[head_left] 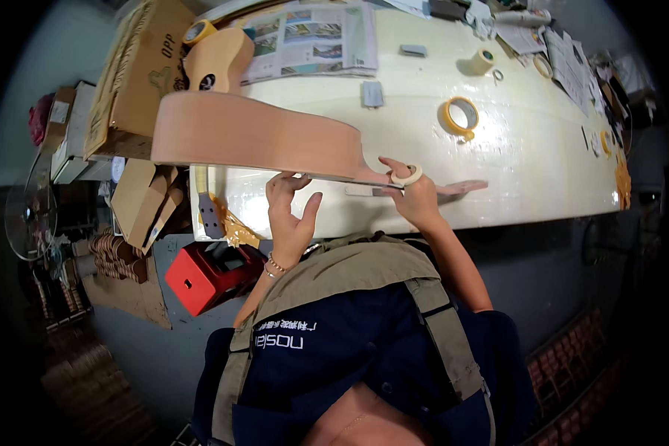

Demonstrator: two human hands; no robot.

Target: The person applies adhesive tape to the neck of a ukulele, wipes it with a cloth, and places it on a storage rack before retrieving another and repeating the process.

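Observation:
A bare-wood ukulele (256,137) is held up on its side over the near edge of the table, its curved side turned upward and its headstock (464,186) to the right. My right hand (420,199) is closed around the neck near the body. A roll of cream masking tape (406,175) sits at the fingers of that hand. Under the body, my left hand (288,215) has thumb and fingers apart, with fingertips at the lower edge. Whether they press on the wood I cannot tell.
Behind lies a second ukulele (219,59), its dark headstock (210,215) beside crumpled tape (238,232). A yellow tape roll (459,117), grey blocks (372,94) and printed sheets (312,44) rest on the table (543,171). Cardboard boxes (137,82) and a red stool (201,279) stand left.

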